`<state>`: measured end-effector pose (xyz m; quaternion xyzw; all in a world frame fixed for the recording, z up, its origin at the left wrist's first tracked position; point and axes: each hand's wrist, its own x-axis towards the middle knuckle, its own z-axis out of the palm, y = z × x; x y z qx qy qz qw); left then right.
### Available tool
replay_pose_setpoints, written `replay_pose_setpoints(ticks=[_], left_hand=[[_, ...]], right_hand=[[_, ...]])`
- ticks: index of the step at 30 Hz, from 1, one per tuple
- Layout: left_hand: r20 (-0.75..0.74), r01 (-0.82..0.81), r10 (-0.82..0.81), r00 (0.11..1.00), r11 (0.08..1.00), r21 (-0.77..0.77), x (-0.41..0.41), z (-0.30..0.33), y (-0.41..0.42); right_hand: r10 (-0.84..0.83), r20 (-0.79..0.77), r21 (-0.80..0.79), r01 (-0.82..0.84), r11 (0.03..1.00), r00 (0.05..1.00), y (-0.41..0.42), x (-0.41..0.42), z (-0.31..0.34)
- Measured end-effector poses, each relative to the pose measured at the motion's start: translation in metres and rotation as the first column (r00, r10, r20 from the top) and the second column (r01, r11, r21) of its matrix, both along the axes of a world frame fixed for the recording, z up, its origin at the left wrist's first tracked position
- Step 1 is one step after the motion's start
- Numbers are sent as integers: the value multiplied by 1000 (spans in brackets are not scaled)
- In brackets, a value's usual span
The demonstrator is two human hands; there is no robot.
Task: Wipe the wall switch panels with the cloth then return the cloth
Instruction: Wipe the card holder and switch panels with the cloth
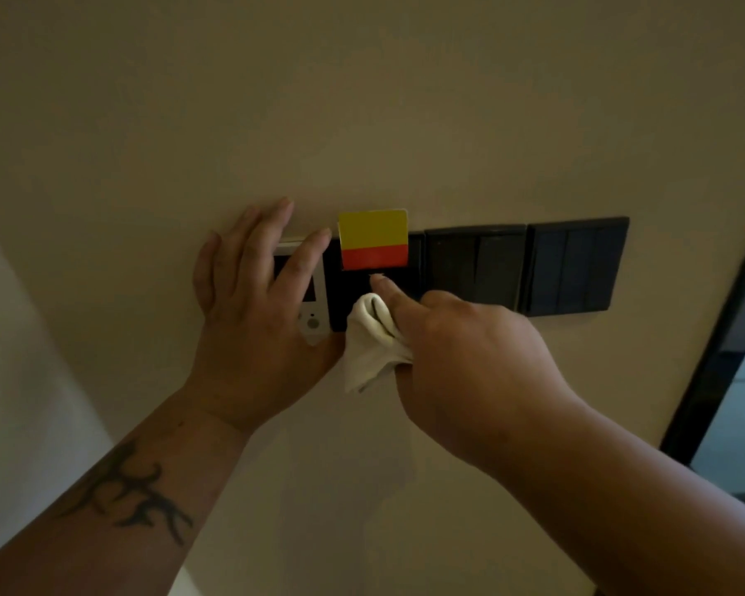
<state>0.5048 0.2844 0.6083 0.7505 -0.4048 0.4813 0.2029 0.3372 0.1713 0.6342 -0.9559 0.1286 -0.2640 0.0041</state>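
A row of panels runs across the beige wall. My right hand [456, 350] grips a bunched white cloth [373, 337] and holds it against the black card-slot panel [353, 286], forefinger stretched onto the panel face. A yellow and red card [373, 238] stands in that panel's slot. My left hand [254, 303] lies flat with straight fingers over a white thermostat panel [312, 320] at the row's left end, hiding most of it. Two black switch panels [476, 264] [575, 264] continue the row to the right.
A dark door frame [715, 337] runs down the right edge, with a paler room beyond it. A wall corner falls away at the lower left. Bare wall lies above and below the panels.
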Motion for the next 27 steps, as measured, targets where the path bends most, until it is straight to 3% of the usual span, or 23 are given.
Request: replay_pose_setpoints(ticks=[11, 19, 27], left_hand=[[48, -18, 18, 999, 1000, 12, 1, 0, 1], [102, -1, 7, 995, 999, -54, 4, -3, -4], [143, -35, 43, 989, 998, -53, 6, 0, -3]], right_hand=[[93, 2, -80, -92, 992, 996, 0, 3, 10], [133, 294, -158, -90, 983, 946, -3, 19, 13], [-70, 348, -104, 112, 988, 935, -2, 22, 27]])
